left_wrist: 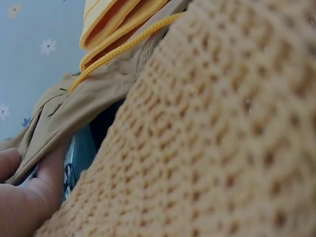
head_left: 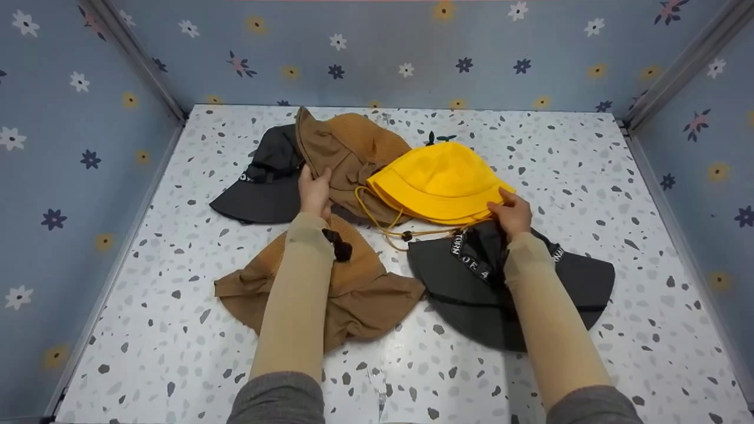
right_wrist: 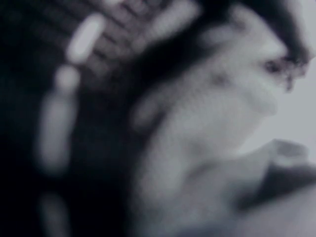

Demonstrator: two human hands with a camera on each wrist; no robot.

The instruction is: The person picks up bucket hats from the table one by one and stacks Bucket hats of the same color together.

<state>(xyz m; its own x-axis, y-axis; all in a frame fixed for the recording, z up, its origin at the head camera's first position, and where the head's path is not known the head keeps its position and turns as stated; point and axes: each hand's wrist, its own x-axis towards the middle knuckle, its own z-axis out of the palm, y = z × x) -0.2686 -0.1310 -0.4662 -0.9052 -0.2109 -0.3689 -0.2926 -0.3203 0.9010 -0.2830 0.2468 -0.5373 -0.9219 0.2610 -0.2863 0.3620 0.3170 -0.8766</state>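
On the speckled desk [head_left: 147, 330], toward its far left corner, lies a black hat [head_left: 253, 197]. A front brown hat [head_left: 365, 306] lies nearer the front edge, partly under the left forearm. The left hand [head_left: 316, 191] pinches the brim of a rear brown hat [head_left: 330, 144], near the far edge. To its right, overlapping it, is a yellow hat [head_left: 447, 176], whose brim the right hand [head_left: 511, 211] grasps. A dark grey hat [head_left: 465, 294] lies below, toward the right edge.

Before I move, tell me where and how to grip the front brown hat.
Probably pinch its near brim, right of the left forearm, coming from the person's side: that flap fans out uncovered, while the forearm crosses the crown.
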